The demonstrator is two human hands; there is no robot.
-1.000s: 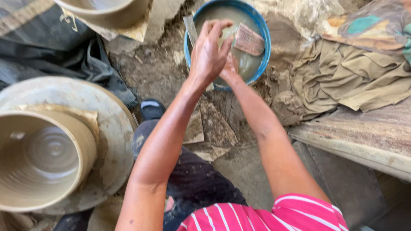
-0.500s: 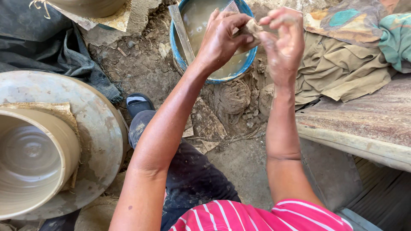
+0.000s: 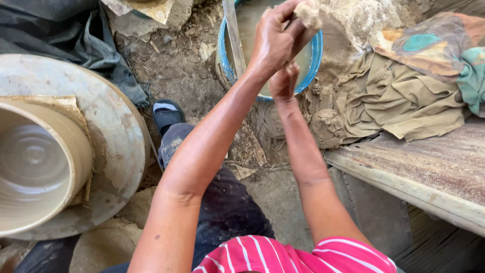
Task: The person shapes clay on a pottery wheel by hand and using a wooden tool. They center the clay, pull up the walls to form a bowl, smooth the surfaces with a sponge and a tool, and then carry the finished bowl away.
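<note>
Both arms reach far ahead, wrists close; the left hand [image 3: 273, 43] is raised with fingers curled, the right hand [image 3: 284, 83] fisted just beneath it.

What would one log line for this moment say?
left hand: squeezing sponge | right hand: fist below left hand | under hands: blue basin of muddy water | wheel: clay pot

Soft, even daylight fills the scene with no hard shadows, the forearms catching a mild sheen, the pale wheel [image 3: 108, 146] and clay pot [image 3: 35, 167] at left bright but not blown out, focus sharp throughout, and slight wide-angle stretching toward the frame's edges.
</note>
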